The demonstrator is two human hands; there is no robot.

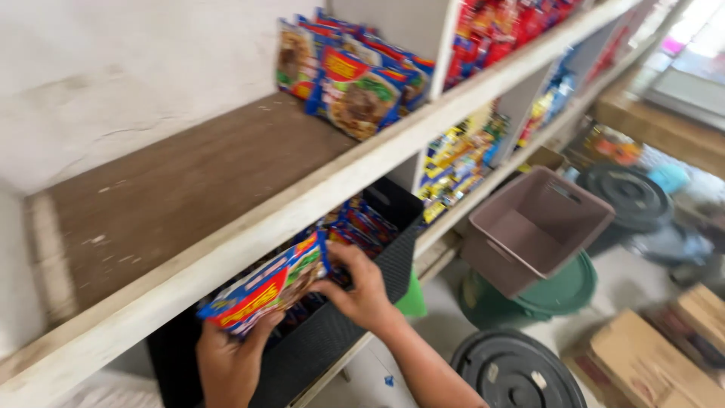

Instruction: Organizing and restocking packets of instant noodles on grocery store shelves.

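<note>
Head view, tilted and somewhat blurred with motion, looks down along a set of pale wooden shelves. The left hand (226, 363) comes up from the bottom edge and cups a stack of blue, red and yellow noodle packets (266, 285) from below, its fingers curled under the lower end of the stack. The right hand (361, 291) grips the upper end of the same stack, thumb and fingers pressed together on the packets' edge. The stack is held just under the front lip of the upper shelf board (189, 181), above a black plastic crate (393, 234) that sits on the shelf below and holds more packets of the same kind; whether the stack touches those in the crate cannot be told.

On the brown top of the upper shelf board, well apart from the hands, a row of the same packets (355, 83) leans against a white divider. Beyond it are red packets (498, 30) and, lower down, what seem to be yellow and blue sachets (453, 162), too blurred to name surely. To the right, a mauve plastic basket (529, 234) rests on a green bin lid (566, 291), with a dark round lid (513, 374) and cardboard boxes (657, 355) near them on the floor.
</note>
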